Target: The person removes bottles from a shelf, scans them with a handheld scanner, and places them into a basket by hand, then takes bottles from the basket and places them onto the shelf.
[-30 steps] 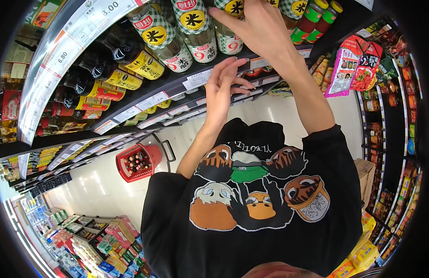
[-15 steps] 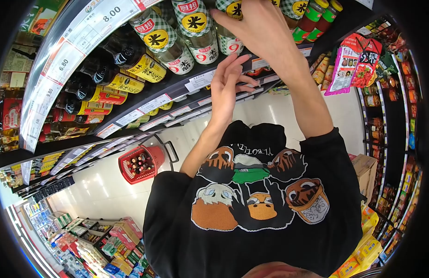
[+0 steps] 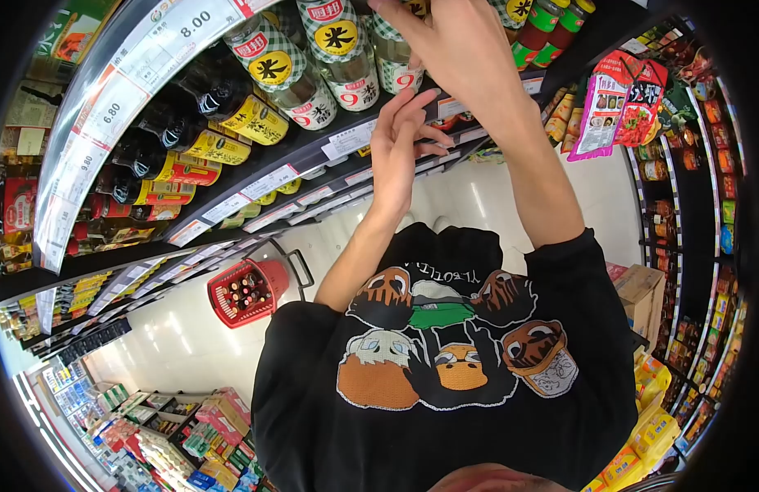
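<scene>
My right hand [image 3: 457,49] reaches over the shelf at the top, back of the hand towards me. One digit stretches left across the upper part of a rice vinegar bottle [image 3: 398,72] with a green check label. Its other fingers are mostly hidden behind the hand or cut off by the frame, so I cannot see whether it grips a bottle. Below the shelf lip, my left hand [image 3: 398,148] is raised with fingers apart and nothing in it. Its fingertips are close under that bottle's base. More vinegar bottles [image 3: 338,61] stand to the left, upright in the row.
Dark sauce bottles [image 3: 252,119] with yellow labels fill the shelf at left, behind a price strip [image 3: 162,53]. Red-capped jars [image 3: 551,29] stand right of my right hand. A red basket [image 3: 273,283] holding several bottles is on the floor. Red-and-pink packets [image 3: 613,107] hang at right.
My right hand has shifted up and slightly left, further over the bottles. The left hand stays nearly in place, and the whole view has shifted slightly.
</scene>
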### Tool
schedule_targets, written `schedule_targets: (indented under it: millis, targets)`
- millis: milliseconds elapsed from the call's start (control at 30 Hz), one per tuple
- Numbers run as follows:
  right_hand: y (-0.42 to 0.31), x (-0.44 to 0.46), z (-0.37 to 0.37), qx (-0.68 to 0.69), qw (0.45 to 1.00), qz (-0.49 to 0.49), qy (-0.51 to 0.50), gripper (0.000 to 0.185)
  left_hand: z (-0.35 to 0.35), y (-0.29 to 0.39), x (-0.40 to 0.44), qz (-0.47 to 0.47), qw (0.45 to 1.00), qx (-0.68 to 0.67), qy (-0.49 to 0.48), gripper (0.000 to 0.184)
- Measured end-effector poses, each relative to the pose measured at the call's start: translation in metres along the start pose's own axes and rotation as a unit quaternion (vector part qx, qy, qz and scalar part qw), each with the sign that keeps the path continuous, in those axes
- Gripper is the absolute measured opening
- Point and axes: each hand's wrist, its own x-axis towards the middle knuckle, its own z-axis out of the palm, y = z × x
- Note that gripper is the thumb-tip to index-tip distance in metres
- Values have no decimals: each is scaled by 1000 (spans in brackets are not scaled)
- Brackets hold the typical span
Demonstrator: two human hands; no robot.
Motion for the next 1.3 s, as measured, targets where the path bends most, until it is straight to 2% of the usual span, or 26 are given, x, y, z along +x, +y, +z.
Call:
schedule_targets:
  millis: [167, 367, 400, 433, 467, 500, 533, 567, 633, 667, 733, 800, 867, 933, 1033, 1133, 1300]
  targets:
    - [4, -4, 3, 46, 999, 10, 3, 55, 1, -4, -4, 21, 1000, 21, 1, 51]
    - [6, -27, -4, 19, 992, -96, 80, 58, 16, -9, -40, 21, 999, 34, 32, 46]
    - [22, -29, 1, -36, 973, -181, 140, 61, 17, -12, -49, 18, 998, 30, 43, 43]
    - [16, -39, -6, -29, 973, -184, 134, 61, 16, -15, -60, 20, 998, 30, 52, 43]
    - [5, -53, -19, 82, 992, -72, 67, 64, 15, -20, -71, 8, 997, 29, 64, 41]
    - [-2, -66, -29, 188, 981, 43, -4, 66, 12, -26, -82, -4, 997, 26, 77, 38]
    - [1, -79, -33, 169, 985, 24, 3, 70, 6, -37, -96, -6, 995, 12, 100, 35]
    - [16, -95, -27, 311, 950, 2, 2, 67, -1, -47, -112, -6, 994, 10, 112, 35]
    - [32, -130, -26, 339, 940, 26, -14, 31, -18, -63, -147, -70, 984, 48, 159, 32]
    - [42, -148, -21, 344, 938, 28, -22, 31, -28, -72, -167, -71, 982, 48, 170, 32]
    - [65, -183, -6, 420, 888, 145, -120, 38, -48, -87, -205, -102, 963, 83, 235, 31]
    - [82, -223, 16, 408, 872, 185, -195, 34, -64, -92, -244, -118, 949, 89, 279, 31]
    - [84, -258, 38, 404, 860, 199, -238, 33, -73, -90, -271, -126, 929, 101, 332, 35]
    - [71, -286, 49, 370, 835, 199, -354, 29, -86, -88, -298, -130, 925, 99, 342, 38]
    - [36, -312, 60, 344, 817, 194, -419, 28, -102, -81, -326, -129, 918, 113, 358, 48]
    - [3, -339, 84, 335, 813, 177, -442, 28, -124, -70, -356, -107, 933, 104, 328, 51]
    - [-74, -378, 138, 315, 816, 130, -467, 28, -194, -54, -426, -90, 930, 88, 344, 53]
